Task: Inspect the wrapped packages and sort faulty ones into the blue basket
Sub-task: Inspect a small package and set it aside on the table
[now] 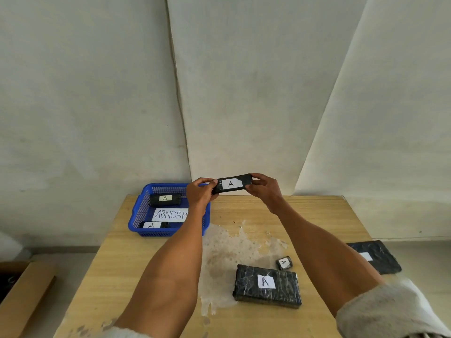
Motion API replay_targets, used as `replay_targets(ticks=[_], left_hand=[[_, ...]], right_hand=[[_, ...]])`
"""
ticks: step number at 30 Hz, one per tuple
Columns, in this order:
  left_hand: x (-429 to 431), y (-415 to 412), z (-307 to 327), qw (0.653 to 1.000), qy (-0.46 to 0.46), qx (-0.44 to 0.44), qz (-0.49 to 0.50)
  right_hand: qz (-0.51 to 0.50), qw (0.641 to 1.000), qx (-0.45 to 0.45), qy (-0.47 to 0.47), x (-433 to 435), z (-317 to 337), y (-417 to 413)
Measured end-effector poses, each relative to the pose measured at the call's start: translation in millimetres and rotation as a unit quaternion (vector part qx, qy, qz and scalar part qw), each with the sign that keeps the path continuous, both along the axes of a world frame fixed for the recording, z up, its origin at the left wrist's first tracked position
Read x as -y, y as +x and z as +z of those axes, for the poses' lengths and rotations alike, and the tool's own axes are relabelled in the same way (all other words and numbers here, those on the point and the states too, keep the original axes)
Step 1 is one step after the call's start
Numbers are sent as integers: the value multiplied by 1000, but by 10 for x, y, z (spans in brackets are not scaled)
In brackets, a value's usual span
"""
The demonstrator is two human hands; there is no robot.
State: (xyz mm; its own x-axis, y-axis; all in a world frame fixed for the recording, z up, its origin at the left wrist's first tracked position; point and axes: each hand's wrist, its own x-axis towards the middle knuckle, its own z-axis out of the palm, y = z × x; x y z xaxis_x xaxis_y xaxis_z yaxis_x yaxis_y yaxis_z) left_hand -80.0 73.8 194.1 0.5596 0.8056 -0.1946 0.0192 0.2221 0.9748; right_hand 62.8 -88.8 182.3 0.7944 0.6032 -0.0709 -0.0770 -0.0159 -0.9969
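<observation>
The inspection step is in hand: a narrow black package [231, 184], its white "A" label facing the person, is held in the air over the far part of the surface [122, 276], just right of the blue basket [139, 212] at the far left corner. The left hand [200, 195] pinches its left end between thumb and curled fingers and the right hand [264, 189] pinches the right end likewise, so it hangs roughly level between them, touching nothing else. The basket holds two wrapped packages, one at its far side [165, 200] and one by its near wall [152, 225], with a paper sign [170, 214] between them. Toward the near right lie a large flat package [267, 285], a small cube-like package [284, 262] just beyond it, and another flat package [377, 256] at the right edge. I can't make out any tear in the wrap; I'd judge the next move calls for turning the package to check its other faces, then a short carry left into the basket if it is faulty
</observation>
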Motion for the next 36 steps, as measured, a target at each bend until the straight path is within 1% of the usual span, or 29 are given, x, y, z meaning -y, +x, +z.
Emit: replay_targets(ticks=[5, 13, 25, 28, 31, 34, 36], left_hand=[[35, 53, 38, 1000, 6, 6, -6], [48, 86, 53, 999, 24, 18, -23], [36, 103, 73, 996, 26, 47, -65], [30, 128, 97, 996, 23, 45, -67], [22, 177, 108, 998, -7, 36, -41], [20, 224, 76, 999, -23, 32, -11], [31, 235, 50, 999, -33, 37, -15]], right_hand=[[-19, 1000, 7, -22, 63, 25, 26], [-39, 997, 43, -50, 103, 43, 28], [-57, 996, 38, -52, 75, 100, 58], [-54, 998, 15, -40, 69, 133, 61], [-47, 999, -5, -25, 71, 155, 56], [-71, 996, -56, -1, 44, 190, 41], [-95, 993, -72, -6, 9, 215, 43]])
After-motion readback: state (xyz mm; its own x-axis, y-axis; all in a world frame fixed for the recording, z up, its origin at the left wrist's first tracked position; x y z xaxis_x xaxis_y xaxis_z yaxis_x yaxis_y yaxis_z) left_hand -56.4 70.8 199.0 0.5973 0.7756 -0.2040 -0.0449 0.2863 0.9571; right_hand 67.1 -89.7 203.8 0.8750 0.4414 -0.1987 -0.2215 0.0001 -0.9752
